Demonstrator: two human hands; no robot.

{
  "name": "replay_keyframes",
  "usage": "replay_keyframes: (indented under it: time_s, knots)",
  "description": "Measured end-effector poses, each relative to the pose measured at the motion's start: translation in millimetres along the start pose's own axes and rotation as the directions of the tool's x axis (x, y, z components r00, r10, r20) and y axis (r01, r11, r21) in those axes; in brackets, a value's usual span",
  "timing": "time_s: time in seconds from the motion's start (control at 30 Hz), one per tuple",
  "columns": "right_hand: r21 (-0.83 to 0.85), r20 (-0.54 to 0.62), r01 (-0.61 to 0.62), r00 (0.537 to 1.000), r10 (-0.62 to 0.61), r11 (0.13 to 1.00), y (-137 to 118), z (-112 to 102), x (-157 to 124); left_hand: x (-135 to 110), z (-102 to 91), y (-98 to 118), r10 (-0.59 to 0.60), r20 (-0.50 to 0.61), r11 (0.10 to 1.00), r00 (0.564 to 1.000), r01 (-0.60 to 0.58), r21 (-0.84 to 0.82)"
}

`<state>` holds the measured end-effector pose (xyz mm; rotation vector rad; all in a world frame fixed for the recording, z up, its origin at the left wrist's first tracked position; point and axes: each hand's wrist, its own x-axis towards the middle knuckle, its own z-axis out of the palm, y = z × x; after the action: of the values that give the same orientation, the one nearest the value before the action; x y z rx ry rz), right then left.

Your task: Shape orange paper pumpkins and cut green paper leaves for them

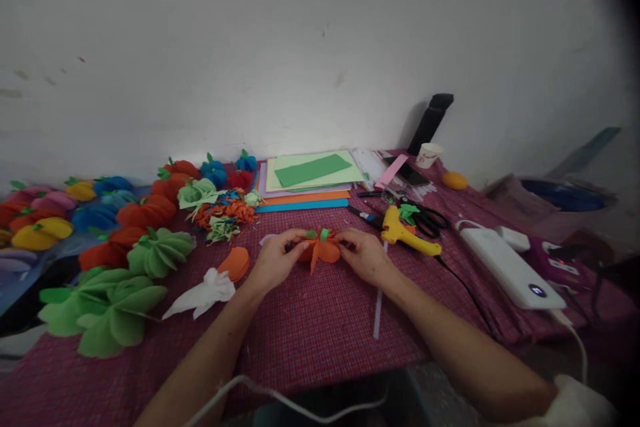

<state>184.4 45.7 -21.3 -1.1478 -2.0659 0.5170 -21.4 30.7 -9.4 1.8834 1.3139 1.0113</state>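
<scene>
Both of my hands meet over an orange paper pumpkin point(323, 251) with a small green leaf on top, resting on the red checked cloth point(310, 327). My left hand point(277, 257) pinches its left side with closed fingers. My right hand point(365, 255) grips its right side, fingers curled. A stack of orange paper discs point(235, 263) lies just left of my left hand. A yellow glue gun point(405, 232) lies just right of my right hand.
Finished paper pumpkins in green point(107, 303), orange, blue, yellow and pink fill the left. Coloured paper sheets point(310, 177) lie at the back, with black scissors point(427, 219), a white power bank point(505, 263), a paper cup point(429, 155), crumpled white paper point(203, 293) and a white wall behind.
</scene>
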Motion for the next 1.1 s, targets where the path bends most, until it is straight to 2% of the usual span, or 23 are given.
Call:
replay_keyframes:
  time_s: [0.2,0.47,0.7,0.93,1.1]
  knots:
    - [0.039,0.002,-0.028,1.0,0.028,0.999,2,1,0,-1,0.2,2,-0.008,0.032,1.0,0.999,0.009,-0.029]
    - [0.075,0.0,-0.015,1.0,0.015,0.997,-4,-3,-2,-1,1.8,2,0.002,-0.01,1.0,1.0,-0.002,-0.028]
    - [0.111,0.025,-0.027,0.999,0.025,0.993,-2,-4,-1,-2,-1.4,4,-0.019,-0.021,0.998,1.0,0.021,0.063]
    - [0.185,0.036,-0.104,0.994,0.099,0.977,-8,-12,0,-2,-1.4,8,0.0,-0.001,0.998,1.0,0.0,0.069]
    - [0.096,-0.015,-0.127,0.992,0.129,0.987,-17,-14,-1,-3,-0.6,8,0.009,0.004,0.996,1.0,-0.01,0.091]
